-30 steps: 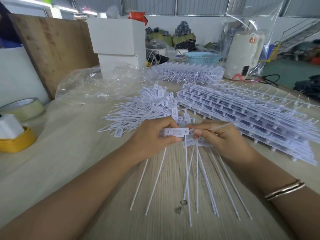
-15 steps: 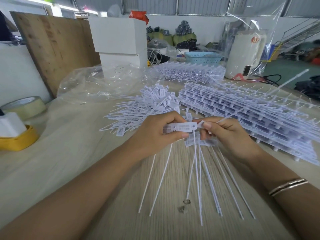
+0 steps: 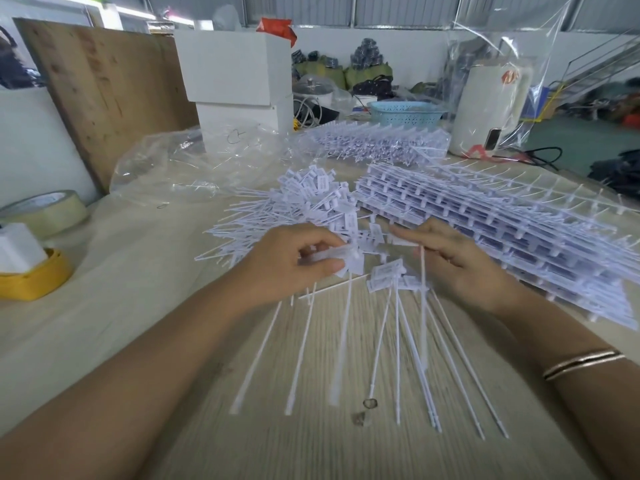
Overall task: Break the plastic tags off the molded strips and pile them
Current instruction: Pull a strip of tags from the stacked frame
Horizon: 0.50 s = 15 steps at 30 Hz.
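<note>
Hands have come apart since half a second ago: tag split off. Left hand (image 3: 294, 261) grip pinches the freed tag (image 3: 332, 254); right hand (image 3: 450, 261) grip holds the remaining molded strip (image 3: 422, 271). Loose-tag pile (image 3: 304, 202) lies just beyond left grip on the table (image 3: 104, 289). Judged: drop next.

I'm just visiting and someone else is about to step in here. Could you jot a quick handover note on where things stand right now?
Left hand: grips a bunch of loose tags, their stems fanned toward you across the table.
Right hand: pinches the top of one thin stem.
Done: a pile of loose tags lies just beyond the hands.
Left: a big stack of molded strips to the right, and a second stack of strips farther back, both unbroken.
Next, probably: add the held bunch to the pile, then take a new strip.
</note>
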Available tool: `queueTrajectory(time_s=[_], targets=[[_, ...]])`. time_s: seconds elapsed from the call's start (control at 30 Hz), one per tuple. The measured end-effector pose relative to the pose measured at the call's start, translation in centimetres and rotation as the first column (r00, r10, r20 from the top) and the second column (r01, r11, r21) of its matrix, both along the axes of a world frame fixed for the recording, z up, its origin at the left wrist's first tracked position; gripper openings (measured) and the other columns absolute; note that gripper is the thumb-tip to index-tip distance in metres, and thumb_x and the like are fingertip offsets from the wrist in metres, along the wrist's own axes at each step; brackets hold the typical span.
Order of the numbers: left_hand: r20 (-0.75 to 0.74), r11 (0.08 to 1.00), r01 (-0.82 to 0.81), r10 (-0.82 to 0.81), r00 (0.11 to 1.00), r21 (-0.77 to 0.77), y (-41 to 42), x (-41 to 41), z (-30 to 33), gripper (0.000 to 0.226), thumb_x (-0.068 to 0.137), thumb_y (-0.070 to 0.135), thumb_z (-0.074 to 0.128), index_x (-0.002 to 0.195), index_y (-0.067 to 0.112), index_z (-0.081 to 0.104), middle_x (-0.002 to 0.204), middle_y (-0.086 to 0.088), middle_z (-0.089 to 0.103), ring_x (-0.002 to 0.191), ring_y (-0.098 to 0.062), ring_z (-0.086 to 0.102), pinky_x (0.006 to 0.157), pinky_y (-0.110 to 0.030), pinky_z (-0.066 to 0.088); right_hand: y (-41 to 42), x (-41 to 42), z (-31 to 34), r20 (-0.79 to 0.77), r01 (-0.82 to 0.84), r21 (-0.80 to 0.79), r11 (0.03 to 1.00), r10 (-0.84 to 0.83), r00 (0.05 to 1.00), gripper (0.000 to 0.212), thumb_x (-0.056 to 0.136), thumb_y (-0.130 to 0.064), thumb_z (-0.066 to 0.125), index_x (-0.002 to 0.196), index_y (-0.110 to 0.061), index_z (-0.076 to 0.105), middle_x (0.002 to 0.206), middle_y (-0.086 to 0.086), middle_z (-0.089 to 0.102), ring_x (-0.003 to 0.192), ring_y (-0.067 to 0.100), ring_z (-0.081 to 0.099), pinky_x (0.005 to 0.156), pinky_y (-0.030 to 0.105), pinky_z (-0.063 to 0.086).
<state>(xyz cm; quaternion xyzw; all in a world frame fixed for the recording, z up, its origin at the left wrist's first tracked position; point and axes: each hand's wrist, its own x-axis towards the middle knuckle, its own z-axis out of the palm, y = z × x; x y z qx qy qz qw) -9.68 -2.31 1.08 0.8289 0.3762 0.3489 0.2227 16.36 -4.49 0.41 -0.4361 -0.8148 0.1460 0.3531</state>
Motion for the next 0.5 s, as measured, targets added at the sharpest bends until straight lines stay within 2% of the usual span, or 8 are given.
queueTrajectory(time_s=[0.1, 0.13, 0.23, 0.3, 0.37, 0.43, 0.5], targets=[[-0.033, 0.999, -0.007, 0.009, 0.999, 0.049, -0.3, 0.8, -0.5, 0.022, 0.080, 0.023, 0.073, 0.102, 0.023, 0.069, 0.092, 0.012, 0.064, 0.080, 0.001, 0.056, 0.073, -0.011, 0.039, 0.3, -0.2, -0.5, 0.186, -0.093, -0.002, 0.996, 0.092, 0.978, 0.052, 0.090, 0.008, 0.046, 0.137, -0.015, 0.038, 0.090, -0.005, 0.043, 0.084, 0.014, 0.047, 0.080, 0.033, 0.043], [-0.037, 0.998, -0.013, 0.015, 0.999, 0.061, -0.4, 1.0, -0.6, 0.022, 0.080, 0.020, 0.073, 0.103, 0.021, 0.069, 0.092, 0.010, 0.063, 0.081, -0.001, 0.057, 0.073, -0.013, 0.040, 0.3, -0.1, -0.7, 0.202, -0.097, 0.014, 0.995, 0.093, 0.975, 0.050, 0.090, 0.003, 0.044, 0.136, -0.018, 0.040, 0.091, -0.007, 0.043, 0.085, 0.013, 0.047, 0.080, 0.034, 0.043], [-0.048, 0.994, -0.073, 0.077, 0.996, 0.082, -0.7, 1.6, -0.8, 0.027, 0.081, 0.021, 0.071, 0.108, 0.023, 0.068, 0.096, 0.008, 0.059, 0.088, -0.008, 0.059, 0.080, -0.022, 0.043, 0.1, -0.1, -0.6, 0.109, -0.041, 0.101, 0.994, 0.030, 0.994, 0.051, 0.084, -0.008, 0.039, 0.132, -0.025, 0.042, 0.095, -0.012, 0.044, 0.087, 0.008, 0.047, 0.080, 0.029, 0.041], [-0.050, 0.989, -0.105, 0.111, 0.993, 0.106, -0.8, 1.8, -0.9, 0.034, 0.081, 0.023, 0.071, 0.115, 0.024, 0.065, 0.100, 0.006, 0.060, 0.092, -0.009, 0.057, 0.083, -0.025, 0.043, -0.2, -0.6, -0.4, 0.140, -0.043, 0.252, 0.967, 0.007, 0.990, 0.049, 0.085, -0.008, 0.046, 0.132, -0.020, 0.045, 0.098, -0.006, 0.048, 0.086, 0.014, 0.050, 0.077, 0.034, 0.045], [-0.040, 0.984, -0.120, 0.126, 0.991, 0.133, -1.0, 2.0, -1.0, 0.041, 0.080, 0.024, 0.072, 0.119, 0.023, 0.061, 0.101, 0.004, 0.061, 0.092, -0.009, 0.057, 0.083, -0.026, 0.044, -0.4, -1.6, -0.3, 0.248, -0.087, 0.406, 0.910, -0.018, 0.969, 0.042, 0.086, -0.018, 0.056, 0.128, -0.017, 0.055, 0.101, 0.003, 0.055, 0.082, 0.019, 0.055, 0.071, 0.038, 0.047], [-0.029, 0.982, -0.115, 0.121, 0.992, 0.150, -1.3, 2.4, -1.1, 0.042, 0.080, 0.026, 0.073, 0.120, 0.021, 0.058, 0.101, 0.002, 0.062, 0.092, -0.012, 0.058, 0.081, -0.030, 0.045, -0.4, -2.5, -0.4, 0.343, -0.117, 0.486, 0.866, -0.066, 0.937, 0.037, 0.083, -0.024, 0.060, 0.120, -0.022, 0.063, 0.101, 0.006, 0.061, 0.079, 0.020, 0.058, 0.069, 0.036, 0.044], [-0.028, 0.985, -0.081, 0.086, 0.996, 0.156, -1.6, 2.7, -1.2, 0.040, 0.082, 0.029, 0.071, 0.118, 0.019, 0.058, 0.098, 0.002, 0.062, 0.090, -0.012, 0.059, 0.080, -0.030, 0.046, -0.1, -2.9, -0.7, 0.354, -0.111, 0.506, 0.855, -0.088, 0.931, 0.034, 0.080, -0.019, 0.071, 0.114, -0.025, 0.068, 0.098, 0.004, 0.066, 0.078, 0.022, 0.061, 0.068, 0.038, 0.045]])
